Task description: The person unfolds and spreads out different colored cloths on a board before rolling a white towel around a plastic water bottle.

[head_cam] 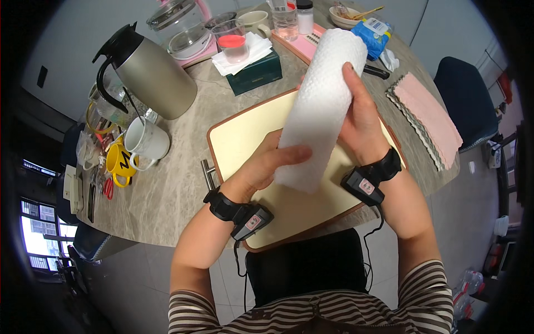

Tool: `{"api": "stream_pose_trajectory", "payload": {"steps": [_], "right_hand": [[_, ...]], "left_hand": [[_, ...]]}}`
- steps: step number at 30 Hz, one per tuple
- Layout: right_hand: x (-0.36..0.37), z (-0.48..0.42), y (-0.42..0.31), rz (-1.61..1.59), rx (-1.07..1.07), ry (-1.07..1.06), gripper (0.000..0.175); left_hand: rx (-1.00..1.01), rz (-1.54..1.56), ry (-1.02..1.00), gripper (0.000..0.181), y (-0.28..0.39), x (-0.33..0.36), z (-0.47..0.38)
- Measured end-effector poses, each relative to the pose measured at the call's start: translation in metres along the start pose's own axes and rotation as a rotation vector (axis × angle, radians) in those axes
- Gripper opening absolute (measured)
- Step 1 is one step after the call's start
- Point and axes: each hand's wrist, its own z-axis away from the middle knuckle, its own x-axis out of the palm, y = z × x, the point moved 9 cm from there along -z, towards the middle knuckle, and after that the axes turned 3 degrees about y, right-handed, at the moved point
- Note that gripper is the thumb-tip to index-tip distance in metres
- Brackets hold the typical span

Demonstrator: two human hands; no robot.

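A white textured roll, which looks like paper towel or soft cloth (319, 100), is held up at a slant between my two hands. The thumb of my left hand (277, 156) presses on its lower end, where a sheet hangs down. Around the upper right side of the roll my right hand (361, 112) is closed, its thumb along the surface; most of its fingers are hidden behind. Beneath the hands lies a cream tray or board with a brown rim and a metal handle (233, 146).
A steel thermal jug (156, 77), a white mug (147, 140) and a yellow mug (119, 160) stand at the left. Behind are a green tissue box (255, 75) and a glass kettle (185, 35). Folded pink and grey cloths (429, 117) and a black handle (376, 72) lie at the right.
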Motion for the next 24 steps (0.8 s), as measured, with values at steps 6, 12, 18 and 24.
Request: {"api": "stream_pose_trajectory", "payload": {"steps": [6,12,18,24], "right_hand": [[-0.008,-0.003,-0.018,-0.024,-0.105,0.014,0.058],[-0.008,-0.005,-0.010,-0.151,-0.048,-0.012,0.059],[0.016,0.007,-0.007,-0.141,-0.021,-0.119,0.064],[0.023,0.011,-0.006,-0.149,-0.021,-0.136,0.069]], "left_hand": [[-0.002,-0.140,0.020,0.062,-0.002,0.002,0.001],[-0.041,0.165,-0.144,0.070,-0.022,-0.003,-0.010],[-0.058,0.242,-0.042,0.064,-0.021,-0.012,-0.012],[-0.103,0.482,-0.099,0.055,-0.022,-0.009,0.001]]}}
